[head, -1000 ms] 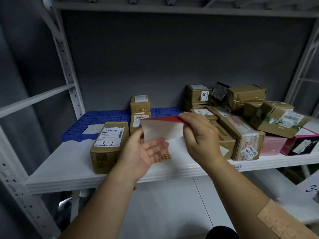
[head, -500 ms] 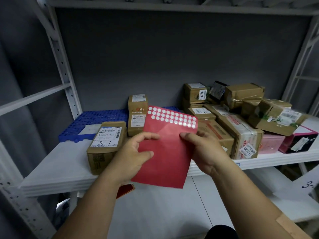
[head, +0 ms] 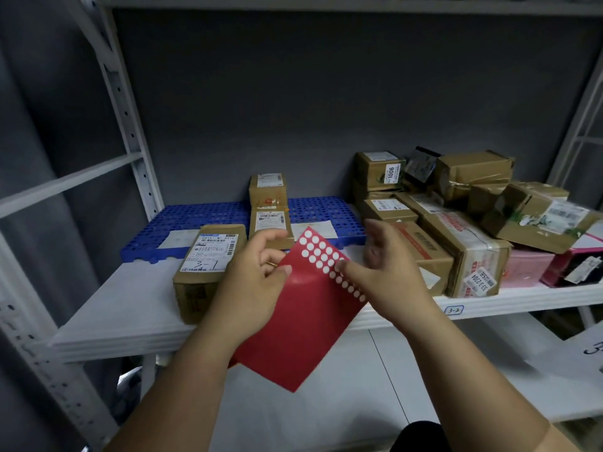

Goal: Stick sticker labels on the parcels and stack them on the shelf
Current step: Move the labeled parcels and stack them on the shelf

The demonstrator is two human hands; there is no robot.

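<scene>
A red sticker sheet (head: 303, 327) with rows of white round stickers along its upper edge hangs tilted in front of the shelf edge. My left hand (head: 251, 285) pinches the sheet's left side. My right hand (head: 378, 272) touches the white dots with its fingertips, fingers spread. A brown parcel marked "3-1" (head: 208, 256) lies on the white shelf (head: 130, 301) just left of my left hand. Two small brown parcels (head: 269, 210) stand stacked behind the sheet. A heap of brown parcels (head: 456, 230) fills the shelf's right side.
A blue perforated mat (head: 202, 220) covers the back of the shelf. Pink and magenta boxes (head: 535, 265) sit at the far right. White uprights (head: 124, 102) frame the bay. A lower shelf (head: 391, 370) lies below, with a "3-2" tag (head: 454, 310) on the edge.
The sheet was flipped from its white back to its red face, then tilted clockwise. My right hand let go of its edge and moved up onto the white dots.
</scene>
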